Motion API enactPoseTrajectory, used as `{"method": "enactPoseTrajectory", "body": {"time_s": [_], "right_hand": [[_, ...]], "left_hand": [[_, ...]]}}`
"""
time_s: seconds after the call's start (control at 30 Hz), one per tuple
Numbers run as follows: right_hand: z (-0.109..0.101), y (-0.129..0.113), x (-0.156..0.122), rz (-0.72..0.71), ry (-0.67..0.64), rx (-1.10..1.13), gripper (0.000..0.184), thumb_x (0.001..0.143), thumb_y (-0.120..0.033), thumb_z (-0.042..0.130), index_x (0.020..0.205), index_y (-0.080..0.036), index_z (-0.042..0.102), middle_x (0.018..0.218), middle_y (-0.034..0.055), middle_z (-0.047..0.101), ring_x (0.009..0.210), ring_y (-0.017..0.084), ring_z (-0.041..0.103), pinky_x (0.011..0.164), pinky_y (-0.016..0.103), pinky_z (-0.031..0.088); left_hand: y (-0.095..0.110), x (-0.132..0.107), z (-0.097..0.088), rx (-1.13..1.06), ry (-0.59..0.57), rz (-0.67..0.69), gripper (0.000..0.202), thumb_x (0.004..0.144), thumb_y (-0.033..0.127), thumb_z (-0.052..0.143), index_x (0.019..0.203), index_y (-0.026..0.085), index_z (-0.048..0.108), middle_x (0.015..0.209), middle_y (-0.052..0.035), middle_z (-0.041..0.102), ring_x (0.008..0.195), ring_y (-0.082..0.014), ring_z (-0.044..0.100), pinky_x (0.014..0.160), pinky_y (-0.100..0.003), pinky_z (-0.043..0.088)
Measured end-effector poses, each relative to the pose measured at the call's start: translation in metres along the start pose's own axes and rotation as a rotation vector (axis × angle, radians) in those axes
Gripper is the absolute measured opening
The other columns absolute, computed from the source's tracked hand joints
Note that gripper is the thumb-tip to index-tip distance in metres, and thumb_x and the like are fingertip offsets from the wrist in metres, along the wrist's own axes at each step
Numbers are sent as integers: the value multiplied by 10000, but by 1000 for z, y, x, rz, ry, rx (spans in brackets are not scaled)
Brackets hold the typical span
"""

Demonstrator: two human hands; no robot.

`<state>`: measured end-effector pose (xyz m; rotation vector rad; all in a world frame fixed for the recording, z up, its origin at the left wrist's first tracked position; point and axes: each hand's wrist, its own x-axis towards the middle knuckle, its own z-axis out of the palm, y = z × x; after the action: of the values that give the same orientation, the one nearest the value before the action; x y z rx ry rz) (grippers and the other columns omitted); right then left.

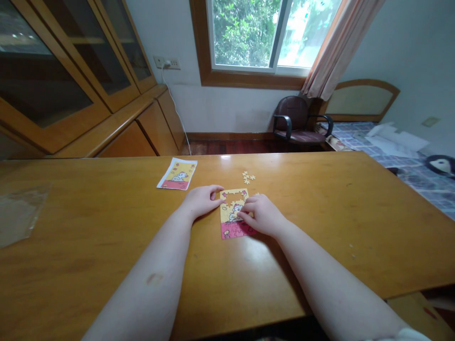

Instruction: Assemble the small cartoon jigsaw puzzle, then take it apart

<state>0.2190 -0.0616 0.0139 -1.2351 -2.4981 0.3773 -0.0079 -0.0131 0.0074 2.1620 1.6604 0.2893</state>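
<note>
A small yellow and pink jigsaw puzzle (232,215) lies on the wooden table (88,227), with gaps along its top part. My left hand (201,200) rests at the puzzle's upper left corner, fingers curled and touching its edge. My right hand (261,214) lies over the puzzle's right side, fingers bent and pressed down on the pieces near the cartoon figure. Whether a piece is under its fingertips is hidden. A few loose yellow pieces (248,177) lie just beyond the puzzle.
A printed picture card (177,174) lies left of the loose pieces. A clear plastic bag (19,213) sits at the table's left edge. Behind the table stand wooden cabinets (71,80), a dark armchair (300,121) and a bed (401,151).
</note>
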Motion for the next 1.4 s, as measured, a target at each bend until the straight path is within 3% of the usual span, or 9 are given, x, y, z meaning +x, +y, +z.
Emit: {"method": "enactPoseTrajectory", "body": {"time_s": [0.17,0.57,0.9,1.4], "right_hand": [[-5,-2,-2,-38,-78,-35,290,912,-361,509,819,-214,741,781,37,641,780,152,549,772,294,354],[1,-4,1,7,-67,-37,289,894,-418,542,1043,-215,684,923,61,629,912,192,557,858,338,360],[1,-5,0,-33,-73,-9,360,858,-491,572,1092,-240,680,1073,69,622,988,226,497,920,417,348],[4,-7,1,-56,-91,6,463,845,-531,566,1173,-210,625,1186,78,608,1044,244,496,971,428,350]], "left_hand": [[-1,0,0,-11,-4,8,459,763,528,551,1165,319,626,784,23,662,702,-158,599,574,-258,364],[-3,1,2,-11,-2,18,458,766,531,551,1162,313,625,793,19,661,710,-160,595,574,-255,348],[-3,1,2,-15,0,13,460,758,536,558,1157,317,628,780,25,652,696,-151,589,565,-255,344],[-2,1,1,-10,3,15,449,761,525,564,1151,313,633,783,22,661,692,-154,594,564,-252,352]]}}
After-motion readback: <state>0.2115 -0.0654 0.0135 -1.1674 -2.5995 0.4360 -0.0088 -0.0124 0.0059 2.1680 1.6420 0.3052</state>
